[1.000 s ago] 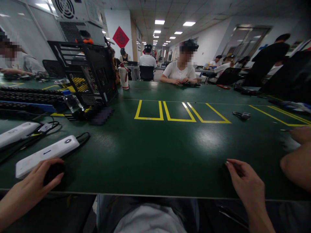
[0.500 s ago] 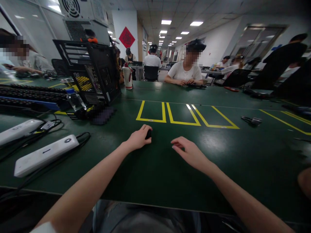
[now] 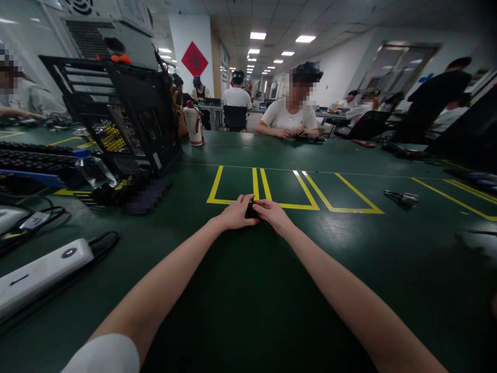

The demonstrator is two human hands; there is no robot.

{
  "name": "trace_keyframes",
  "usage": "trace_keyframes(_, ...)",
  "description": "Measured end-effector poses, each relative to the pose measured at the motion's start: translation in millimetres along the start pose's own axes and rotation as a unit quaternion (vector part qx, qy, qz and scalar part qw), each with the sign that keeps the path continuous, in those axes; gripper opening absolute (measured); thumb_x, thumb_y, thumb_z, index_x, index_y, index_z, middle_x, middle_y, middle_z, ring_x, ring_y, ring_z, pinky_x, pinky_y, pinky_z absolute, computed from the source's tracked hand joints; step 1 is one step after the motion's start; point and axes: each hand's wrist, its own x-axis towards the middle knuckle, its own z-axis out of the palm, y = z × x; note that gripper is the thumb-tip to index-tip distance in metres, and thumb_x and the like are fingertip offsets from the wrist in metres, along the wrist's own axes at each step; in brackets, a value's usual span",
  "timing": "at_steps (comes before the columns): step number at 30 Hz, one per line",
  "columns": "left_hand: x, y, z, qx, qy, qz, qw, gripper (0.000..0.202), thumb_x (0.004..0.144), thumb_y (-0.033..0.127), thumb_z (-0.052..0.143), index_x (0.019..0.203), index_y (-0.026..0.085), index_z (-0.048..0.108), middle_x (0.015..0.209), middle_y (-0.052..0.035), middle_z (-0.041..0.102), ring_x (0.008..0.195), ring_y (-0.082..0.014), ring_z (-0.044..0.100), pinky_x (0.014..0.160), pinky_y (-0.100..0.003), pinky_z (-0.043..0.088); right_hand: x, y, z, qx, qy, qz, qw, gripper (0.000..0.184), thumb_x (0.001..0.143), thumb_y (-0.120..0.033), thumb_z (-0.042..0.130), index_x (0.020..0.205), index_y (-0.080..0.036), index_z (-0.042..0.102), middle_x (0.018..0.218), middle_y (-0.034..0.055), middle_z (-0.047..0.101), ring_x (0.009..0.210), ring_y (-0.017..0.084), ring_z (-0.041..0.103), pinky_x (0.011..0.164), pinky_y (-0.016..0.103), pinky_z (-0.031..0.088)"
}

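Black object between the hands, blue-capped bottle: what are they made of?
Black object: possibly plastic; dark all over, but small and mostly covered, so material stays open.
Blue-capped bottle: likely clear, glossy plastic; see-through walls with pale highlights.

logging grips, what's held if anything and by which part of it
Small black object, held by its sides in the left hand; the right hand is at its right side, grip unclear.

- Left arm [image 3: 166, 280] and right arm [image 3: 341, 280] stretched forward, converging, hands well short of the table's [image 3: 248, 300] far edge
- Left hand [image 3: 237, 215]: fingers curled in a grip, thumb nearer the body
- Right hand [image 3: 275, 213]: fingertips bunched, aimed left, just beside left fingers
- Both wrists roughly straight
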Motion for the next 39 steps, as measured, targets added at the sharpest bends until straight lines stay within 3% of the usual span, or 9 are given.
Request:
trace_keyframes(2,-3.0,-5.4,-6.1,-0.056,-0.02,-0.013,0.998,0.081,0.065,0.049,0.061,0.13,0.023,0.02,0.128,-0.012,0.033,0.108,-0.0269,0.047,0.085,-0.037,0.042,-1.7,2.2,0.0,-0.018,0.007,-0.015,1.0,0.028,0.073,-0.027,0.056,0.098,-0.015,0.055,0.099,0.0078,0.062,0.09,0.016,0.059,0.082,0.033,0.047)
trace_keyframes(5,-4.0,-11.8,-8.3,-0.116,-0.041,-0.002,0.992,0.072,0.068,0.048,0.058,0.127,0.021,0.028,0.126,-0.0106,0.038,0.111,-0.0253,0.044,0.091,-0.037,0.039,-4.3,3.9,0.4,-0.038,0.009,-0.045,0.998,0.028,0.072,-0.029,0.057,0.097,-0.017,0.056,0.096,0.0052,0.062,0.09,0.017,0.057,0.085,0.036,0.045)
trace_keyframes(12,-8.1,-11.5,8.7,-0.185,0.021,0.074,0.98,0.061,0.071,0.033,0.06,0.125,0.022,0.033,0.128,-0.0084,0.039,0.116,-0.023,0.04,0.097,-0.04,0.033,-21.5,6.2,3.9,-0.014,0.006,-0.109,0.994,0.023,0.069,-0.024,0.06,0.091,-0.02,0.056,0.102,0.0026,0.057,0.095,0.016,0.056,0.088,0.037,0.043)
trace_keyframes(22,-59.8,10.6,10.4,-0.13,0.102,0.118,0.979,0.06,0.068,0.024,0.063,0.12,0.026,0.033,0.121,-0.0055,0.042,0.11,-0.0228,0.044,0.091,-0.041,0.039,-61.6,12.8,16.3,0.033,-0.054,-0.157,0.985,0.027,0.068,-0.023,0.062,0.093,-0.022,0.052,0.101,0.0016,0.055,0.097,0.017,0.056,0.087,0.035,0.045)
trace_keyframes(26,-60.4,11.8,11.0,-0.115,0.111,0.117,0.98,0.06,0.067,0.023,0.063,0.119,0.026,0.033,0.12,-0.0051,0.042,0.109,-0.0232,0.045,0.09,-0.042,0.039,-60.6,11.2,18.0,0.018,-0.035,-0.169,0.985,0.024,0.069,-0.023,0.061,0.092,-0.022,0.053,0.099,0.0014,0.055,0.095,0.016,0.056,0.089,0.035,0.043)
trace_keyframes(31,-59.0,11.5,10.5,-0.113,0.115,0.127,0.979,0.06,0.066,0.02,0.064,0.118,0.026,0.033,0.119,-0.005,0.043,0.108,-0.023,0.045,0.089,-0.042,0.04,-56.9,12.5,15.6,-0.012,-0.036,-0.148,0.988,0.041,0.07,-0.023,0.061,0.108,-0.025,0.047,0.106,0.0035,0.053,0.098,0.017,0.055,0.088,0.037,0.044)
trace_keyframes(39,-58.6,8.6,11.0,-0.101,0.118,0.139,0.978,0.06,0.066,0.019,0.065,0.117,0.027,0.034,0.118,-0.0041,0.042,0.11,-0.0216,0.044,0.091,-0.039,0.04,-59.2,11.7,14.3,0.02,-0.089,-0.151,0.984,0.03,0.068,-0.023,0.062,0.095,-0.023,0.049,0.102,0.0011,0.055,0.096,0.016,0.057,0.087,0.035,0.045)
